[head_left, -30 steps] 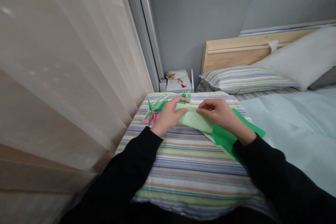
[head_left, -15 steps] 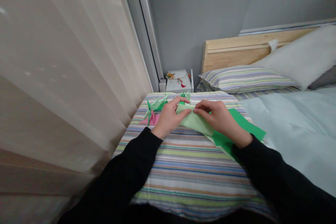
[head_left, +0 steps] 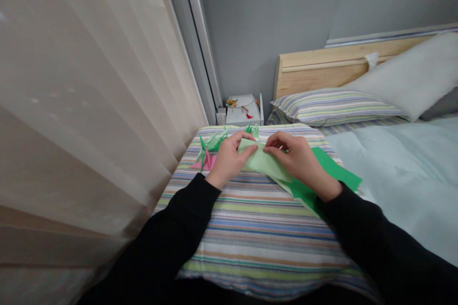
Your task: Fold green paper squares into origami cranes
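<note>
A light green sheet of origami paper [head_left: 266, 163] is held up between my two hands over the striped cloth. My left hand [head_left: 231, 157] pinches its upper left edge between thumb and fingers. Close beside it, my right hand [head_left: 294, 156] is closed on the top edge with thumb and fingertips. Under my right wrist lie dark green paper sheets [head_left: 334, 169], with a pale sheet's edge showing below them. Left of my left hand sit folded paper cranes, a pink one [head_left: 205, 161] and green ones [head_left: 216, 140]. More green folded paper [head_left: 253, 130] stands just behind my hands.
The striped cloth [head_left: 250, 228] covers the surface before me. A pale curtain [head_left: 107, 105] hangs at the left. Behind stands a small white cabinet [head_left: 238, 115] with small ornaments. To the right are a bed with a light blue cover [head_left: 400, 167], a striped pillow [head_left: 339, 107] and a wooden headboard [head_left: 311, 71].
My left hand has shifted very slightly left with its edge of the light green paper. My right hand keeps nearly the same place and grip.
</note>
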The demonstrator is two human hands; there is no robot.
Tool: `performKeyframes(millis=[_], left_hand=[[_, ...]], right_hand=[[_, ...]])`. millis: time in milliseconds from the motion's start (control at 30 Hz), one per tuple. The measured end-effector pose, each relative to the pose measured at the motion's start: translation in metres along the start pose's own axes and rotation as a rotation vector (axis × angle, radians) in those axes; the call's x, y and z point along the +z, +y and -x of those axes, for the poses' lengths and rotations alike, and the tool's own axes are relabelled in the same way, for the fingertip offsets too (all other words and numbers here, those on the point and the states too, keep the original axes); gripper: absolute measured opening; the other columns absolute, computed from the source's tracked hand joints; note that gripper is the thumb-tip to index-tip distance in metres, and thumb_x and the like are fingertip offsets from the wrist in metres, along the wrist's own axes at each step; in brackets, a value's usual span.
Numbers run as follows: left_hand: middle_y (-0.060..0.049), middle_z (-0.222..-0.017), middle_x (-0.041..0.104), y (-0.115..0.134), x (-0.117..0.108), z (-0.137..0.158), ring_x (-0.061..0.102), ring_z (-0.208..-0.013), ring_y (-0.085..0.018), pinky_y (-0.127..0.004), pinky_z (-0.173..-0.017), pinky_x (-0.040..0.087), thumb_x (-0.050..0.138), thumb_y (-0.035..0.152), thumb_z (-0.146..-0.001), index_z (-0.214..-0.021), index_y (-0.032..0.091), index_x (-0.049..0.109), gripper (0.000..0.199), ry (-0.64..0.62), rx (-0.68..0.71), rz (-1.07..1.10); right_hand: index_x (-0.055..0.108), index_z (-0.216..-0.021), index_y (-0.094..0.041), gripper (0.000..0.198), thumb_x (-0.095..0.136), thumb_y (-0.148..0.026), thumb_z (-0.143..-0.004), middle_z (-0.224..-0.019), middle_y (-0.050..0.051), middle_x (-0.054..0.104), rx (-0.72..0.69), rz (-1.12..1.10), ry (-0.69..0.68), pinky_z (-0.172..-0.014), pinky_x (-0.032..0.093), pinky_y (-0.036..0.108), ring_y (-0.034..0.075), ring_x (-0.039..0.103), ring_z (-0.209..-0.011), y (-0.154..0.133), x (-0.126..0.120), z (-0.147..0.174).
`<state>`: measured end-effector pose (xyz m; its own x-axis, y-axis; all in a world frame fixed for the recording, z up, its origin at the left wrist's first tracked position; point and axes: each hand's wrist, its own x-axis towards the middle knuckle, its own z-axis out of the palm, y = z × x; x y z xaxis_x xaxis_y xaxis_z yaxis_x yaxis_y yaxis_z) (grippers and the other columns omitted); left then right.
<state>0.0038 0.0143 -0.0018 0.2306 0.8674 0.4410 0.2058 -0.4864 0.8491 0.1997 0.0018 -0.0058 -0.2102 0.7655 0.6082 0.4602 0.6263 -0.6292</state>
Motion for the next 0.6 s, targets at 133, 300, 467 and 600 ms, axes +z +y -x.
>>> performKeyframes(millis=[133, 300, 467, 600], left_hand=[[0.003, -0.062, 0.062, 0.0011, 0.0, 0.0009, 0.052, -0.05, -0.012, -0.023, -0.049, 0.038, 0.068, 0.033, -0.085, -0.097, 0.019, 0.061, 0.019, -0.008, -0.116, 0.179], [0.001, -0.066, 0.068, 0.0031, 0.0001, 0.0011, 0.06, -0.054, -0.013, -0.023, -0.052, 0.044, 0.071, 0.034, -0.083, -0.097, 0.018, 0.062, 0.023, 0.001, -0.119, 0.279], [0.0, -0.069, 0.071, 0.0043, 0.0008, 0.0008, 0.06, -0.054, -0.012, -0.023, -0.051, 0.044, 0.072, 0.034, -0.083, -0.096, 0.018, 0.064, 0.022, 0.005, -0.106, 0.282], [0.001, -0.066, 0.068, 0.004, 0.0009, 0.0008, 0.056, -0.05, -0.011, -0.023, -0.049, 0.04, 0.07, 0.032, -0.083, -0.094, 0.019, 0.066, 0.018, 0.024, -0.104, 0.228]], right_hand=[[0.066, -0.083, -0.02, 0.005, 0.069, -0.019, -0.087, -0.074, 0.001, 0.072, 0.035, -0.015, 0.011, -0.065, 0.044, 0.029, 0.016, 0.062, -0.067, 0.0006, 0.0012, -0.0002], [0.065, -0.084, -0.021, 0.004, 0.069, -0.02, -0.086, -0.074, 0.001, 0.071, 0.07, -0.077, 0.013, -0.066, 0.045, 0.03, 0.017, 0.062, -0.067, 0.0001, 0.0016, -0.0006], [0.065, -0.083, -0.021, 0.005, 0.069, -0.02, -0.086, -0.073, 0.001, 0.071, 0.07, -0.084, 0.011, -0.066, 0.044, 0.03, 0.016, 0.061, -0.066, -0.0005, 0.0013, -0.0007], [0.064, -0.083, -0.021, 0.005, 0.068, -0.021, -0.086, -0.075, 0.001, 0.071, 0.069, -0.077, 0.001, -0.066, 0.045, 0.031, 0.017, 0.062, -0.068, -0.0006, 0.0011, -0.0006]])
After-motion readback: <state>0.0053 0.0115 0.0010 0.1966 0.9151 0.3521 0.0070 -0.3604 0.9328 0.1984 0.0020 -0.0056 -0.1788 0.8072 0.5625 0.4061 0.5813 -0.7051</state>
